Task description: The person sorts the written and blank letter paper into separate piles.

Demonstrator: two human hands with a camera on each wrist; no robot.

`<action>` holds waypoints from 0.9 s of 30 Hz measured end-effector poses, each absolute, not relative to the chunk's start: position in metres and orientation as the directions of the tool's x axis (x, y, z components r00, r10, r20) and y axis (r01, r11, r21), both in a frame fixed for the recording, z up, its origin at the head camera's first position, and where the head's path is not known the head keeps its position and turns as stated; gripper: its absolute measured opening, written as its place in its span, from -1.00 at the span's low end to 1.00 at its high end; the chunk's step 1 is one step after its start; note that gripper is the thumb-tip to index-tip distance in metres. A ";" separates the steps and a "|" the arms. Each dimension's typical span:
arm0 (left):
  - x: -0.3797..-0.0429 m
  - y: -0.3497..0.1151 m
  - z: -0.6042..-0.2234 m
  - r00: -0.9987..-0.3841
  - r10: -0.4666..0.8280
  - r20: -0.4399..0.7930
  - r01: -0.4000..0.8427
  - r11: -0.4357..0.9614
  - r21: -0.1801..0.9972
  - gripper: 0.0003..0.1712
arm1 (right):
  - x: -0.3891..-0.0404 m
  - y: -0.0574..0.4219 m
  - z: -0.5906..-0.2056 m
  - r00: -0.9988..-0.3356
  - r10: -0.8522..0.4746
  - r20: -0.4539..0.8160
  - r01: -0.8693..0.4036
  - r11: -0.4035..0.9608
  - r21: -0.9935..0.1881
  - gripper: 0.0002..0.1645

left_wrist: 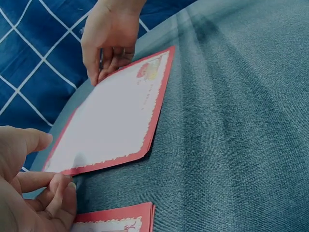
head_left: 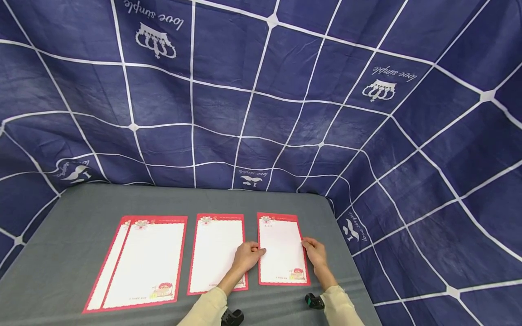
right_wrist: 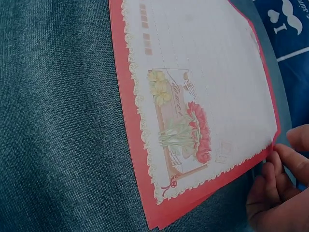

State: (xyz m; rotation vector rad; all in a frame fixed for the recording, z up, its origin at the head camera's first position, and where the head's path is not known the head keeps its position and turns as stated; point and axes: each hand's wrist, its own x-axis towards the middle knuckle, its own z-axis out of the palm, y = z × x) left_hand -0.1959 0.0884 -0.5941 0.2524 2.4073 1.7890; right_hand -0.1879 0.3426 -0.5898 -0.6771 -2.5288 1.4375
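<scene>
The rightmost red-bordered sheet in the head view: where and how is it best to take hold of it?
Probably pinch the rightmost sheet by its two long edges, thumb above and fingers below: left hand from the left, right hand from the right. It is thin, broad and nearly flat over the table, so its edges offer the likeliest grip.

Red-bordered papers [head_left: 142, 262] lie on a grey table [head_left: 57, 271].
</scene>
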 end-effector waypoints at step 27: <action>-0.219 0.022 -0.573 -0.951 0.263 0.160 0.220 0.220 0.950 -0.53 | -0.188 0.323 -0.595 -0.897 0.386 0.214 0.155 0.729 -0.667 -0.72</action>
